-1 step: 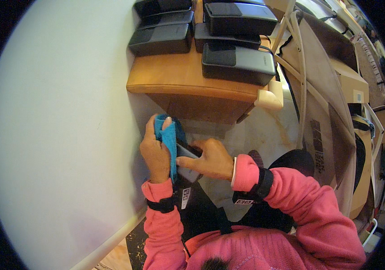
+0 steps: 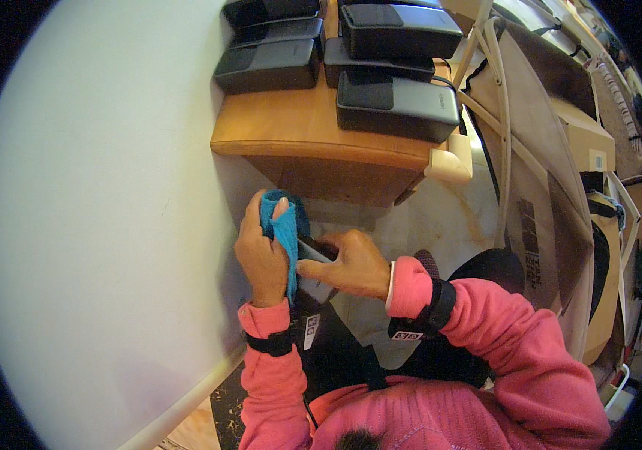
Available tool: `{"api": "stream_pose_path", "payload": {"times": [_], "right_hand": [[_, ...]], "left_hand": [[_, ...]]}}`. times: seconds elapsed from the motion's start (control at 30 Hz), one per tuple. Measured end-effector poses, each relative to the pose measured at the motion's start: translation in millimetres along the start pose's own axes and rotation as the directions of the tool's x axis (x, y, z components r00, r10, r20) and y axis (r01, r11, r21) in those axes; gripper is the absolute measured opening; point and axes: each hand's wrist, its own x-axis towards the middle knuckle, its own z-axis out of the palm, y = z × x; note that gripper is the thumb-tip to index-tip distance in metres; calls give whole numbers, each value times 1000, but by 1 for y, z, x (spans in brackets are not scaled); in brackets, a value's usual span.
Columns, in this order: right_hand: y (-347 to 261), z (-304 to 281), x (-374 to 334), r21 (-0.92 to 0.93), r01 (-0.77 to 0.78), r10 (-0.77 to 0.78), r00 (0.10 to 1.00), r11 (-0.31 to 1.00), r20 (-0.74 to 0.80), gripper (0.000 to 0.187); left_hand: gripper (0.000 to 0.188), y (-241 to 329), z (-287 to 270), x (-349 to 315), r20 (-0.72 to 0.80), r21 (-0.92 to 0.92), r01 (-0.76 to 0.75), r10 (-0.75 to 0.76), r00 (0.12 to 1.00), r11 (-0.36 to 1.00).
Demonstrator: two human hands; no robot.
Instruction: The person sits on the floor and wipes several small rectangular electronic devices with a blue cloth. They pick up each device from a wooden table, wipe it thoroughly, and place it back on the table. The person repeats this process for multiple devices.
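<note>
My left hand (image 2: 259,259) grips a bright blue cloth (image 2: 285,225) and presses it against one end of a small dark grey flat device (image 2: 312,256). My right hand (image 2: 352,266) holds that device from the other side, fingers wrapped round its edge. Both hands meet just below the front edge of a wooden shelf (image 2: 298,131). Most of the device is hidden by the cloth and my fingers. Pink sleeves with black wrist straps cover both forearms.
Several dark grey flat cases (image 2: 397,105) lie side by side on the wooden shelf. A white wall (image 2: 96,225) fills the left. Brown cardboard boxes (image 2: 538,217) and white cables (image 2: 502,112) stand at the right, over a pale floor (image 2: 448,217).
</note>
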Motion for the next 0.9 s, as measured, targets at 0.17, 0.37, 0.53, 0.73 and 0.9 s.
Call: {"api": "stream_pose_path", "payload": {"times": [0.17,0.37,0.53,0.73,0.9], "right_hand": [[8,4,6,207,-7,15,999,978,-40,65],[12,13,12,401,108,-84,993,910,-77,67],[2,7,6,499,105,-83,994,860,-66,60],[-6,1,7,511,87,-36,994,855,-108,55],[-7,5,2,293,156,-97,973,943,-207,61]], "left_hand": [[39,1,3,-16,-187,-136,-207,180,966,969],[46,-39,1,-36,33,-555,154,-163,986,817],[47,-43,4,-83,409,-804,467,-229,883,368],[52,-20,28,-99,454,-825,469,-126,882,315],[50,-18,18,-80,439,-879,448,-89,894,165]]}}
